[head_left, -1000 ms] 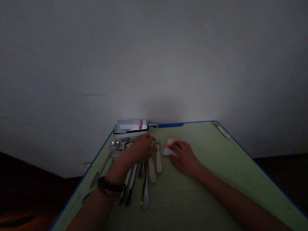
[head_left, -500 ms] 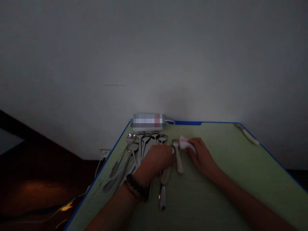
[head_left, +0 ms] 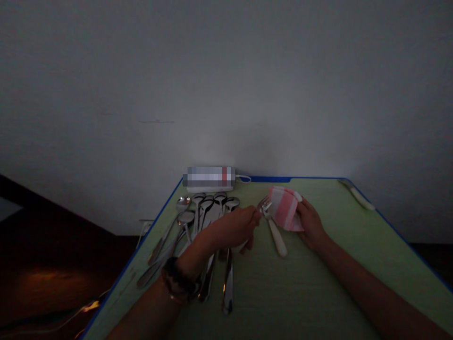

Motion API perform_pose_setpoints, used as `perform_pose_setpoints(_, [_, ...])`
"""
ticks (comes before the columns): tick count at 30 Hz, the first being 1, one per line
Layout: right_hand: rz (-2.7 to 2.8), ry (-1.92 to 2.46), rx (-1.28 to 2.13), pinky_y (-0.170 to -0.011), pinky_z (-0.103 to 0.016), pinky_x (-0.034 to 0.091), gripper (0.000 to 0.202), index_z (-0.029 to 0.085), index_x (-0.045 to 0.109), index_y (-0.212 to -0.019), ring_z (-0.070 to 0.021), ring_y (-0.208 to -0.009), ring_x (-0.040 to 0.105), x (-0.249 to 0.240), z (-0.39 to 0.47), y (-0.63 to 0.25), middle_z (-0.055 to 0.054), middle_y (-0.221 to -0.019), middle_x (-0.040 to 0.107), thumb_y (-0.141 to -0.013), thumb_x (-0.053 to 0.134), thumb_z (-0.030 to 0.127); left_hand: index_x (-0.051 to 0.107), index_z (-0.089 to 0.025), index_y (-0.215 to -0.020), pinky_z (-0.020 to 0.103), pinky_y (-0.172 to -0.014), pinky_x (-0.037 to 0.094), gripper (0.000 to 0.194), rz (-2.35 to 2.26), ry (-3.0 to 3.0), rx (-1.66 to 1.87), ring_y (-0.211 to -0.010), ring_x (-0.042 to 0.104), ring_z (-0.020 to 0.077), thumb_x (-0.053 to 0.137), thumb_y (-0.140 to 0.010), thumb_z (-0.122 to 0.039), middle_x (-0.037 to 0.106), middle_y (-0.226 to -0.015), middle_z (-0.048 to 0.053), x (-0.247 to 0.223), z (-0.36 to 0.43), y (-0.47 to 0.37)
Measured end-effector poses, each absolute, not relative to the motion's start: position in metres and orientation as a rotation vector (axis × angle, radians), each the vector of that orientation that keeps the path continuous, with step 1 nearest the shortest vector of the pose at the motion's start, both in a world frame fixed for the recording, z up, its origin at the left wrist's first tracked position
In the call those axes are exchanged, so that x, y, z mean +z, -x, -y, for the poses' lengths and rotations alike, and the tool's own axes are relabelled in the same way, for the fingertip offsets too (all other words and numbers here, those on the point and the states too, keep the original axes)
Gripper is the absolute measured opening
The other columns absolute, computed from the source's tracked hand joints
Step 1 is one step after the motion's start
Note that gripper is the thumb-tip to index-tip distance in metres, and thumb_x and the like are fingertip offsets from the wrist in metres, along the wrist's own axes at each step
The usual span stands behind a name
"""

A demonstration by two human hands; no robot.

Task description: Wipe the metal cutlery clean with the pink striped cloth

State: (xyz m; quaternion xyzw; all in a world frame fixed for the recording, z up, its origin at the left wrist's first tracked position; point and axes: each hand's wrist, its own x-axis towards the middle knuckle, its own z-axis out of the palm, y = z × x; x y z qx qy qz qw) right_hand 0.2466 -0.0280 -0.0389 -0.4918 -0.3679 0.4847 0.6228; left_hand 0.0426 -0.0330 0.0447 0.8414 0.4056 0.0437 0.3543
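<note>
Cloth point(head_left: 286, 208) — pink w/ wht, wide stripes.

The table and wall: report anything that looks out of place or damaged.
One pale-handled utensil lies alone near the far right corner of the table, apart from the spoons bunched on the left. The wall bears a thin dark line, possibly a scratch. No spill shows in the dim light.

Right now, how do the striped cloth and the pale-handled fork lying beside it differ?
The striped cloth is pink and white, while the pale-handled fork has a plain handle and metal head. The cloth looks broad and soft; the fork, slim and rigid. The right hand holds the cloth, whereas the fork lies on the table. Both are right of the left hand.
</note>
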Motion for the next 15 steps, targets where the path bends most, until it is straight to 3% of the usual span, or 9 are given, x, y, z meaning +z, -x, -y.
perform_pose_setpoints(2, [0.753, 1.101, 1.127, -0.057, -0.025, 0.041, 0.023, 0.022, 0.06, -0.087, -0.0141, -0.063, 0.055, -0.042, 0.027, -0.249, 0.003, -0.073, 0.064, -0.068, 0.057, 0.035, 0.05, -0.016, -0.089, 0.025, -0.05, 0.04, 0.041, -1.162, -2.181, 0.167, -0.046, 0.057, 0.0147, 0.018, -0.091, -0.042, 0.061, -0.056, 0.002, 0.039, 0.029, -0.041])
perform_pose_setpoints(6, [0.58, 1.094, 1.067, -0.046, -0.023, 0.04, 0.022, 0.021, 0.057, -0.07, -0.0119, -0.047, 0.05, -0.05, 0.03, -0.26, 0.006, -0.052, 0.056, -0.067, 0.057, 0.043, 0.051, -0.015, -0.092, 0.029, -0.062, 0.04, 0.034, -1.329, -2.282, 0.326, -0.075, 0.06, 0.0215, 0.03, -0.088, -0.042, 0.062, -0.083, 0.01, 0.033, 0.024, -0.042])
perform_pose_setpoints(9, [0.429, 0.945, 1.166, -0.04, -0.024, 0.04, 0.024, 0.022, 0.054, -0.067, -0.0118, -0.041, 0.048, -0.052, 0.033, -0.269, 0.005, -0.05, 0.055, -0.067, 0.056, 0.046, 0.051, -0.016, -0.098, 0.029, -0.063, 0.04, 0.033, -1.301, -2.362, 0.371, -0.075, 0.06, 0.0214, 0.029, -0.089, -0.039, 0.063, -0.084, 0.009, 0.029, 0.032, -0.054])
perform_pose_setpoints(12, [0.331, 0.795, 1.32, -0.036, -0.024, 0.039, 0.019, 0.021, 0.053, -0.065, -0.0121, -0.039, 0.048, -0.048, 0.032, -0.272, 0.003, -0.049, 0.055, -0.069, 0.053, 0.039, 0.047, -0.019, -0.111, 0.029, -0.069, 0.041, 0.033, -1.126, -2.409, 0.363, -0.083, 0.06, 0.0208, 0.028, -0.091, -0.036, 0.063, -0.094, 0.008, 0.023, 0.046, -0.067])
perform_pose_setpoints(15, [0.333, 0.663, 1.423, -0.038, -0.023, 0.041, 0.013, 0.021, 0.052, -0.061, -0.0117, -0.041, 0.05, -0.042, 0.032, -0.273, 0.002, -0.049, 0.054, -0.069, 0.05, 0.031, 0.048, -0.019, -0.112, 0.028, -0.07, 0.042, 0.033, -1.048, -2.435, 0.28, -0.083, 0.061, 0.0197, 0.027, -0.092, -0.034, 0.064, -0.094, 0.007, 0.019, 0.054, -0.074])
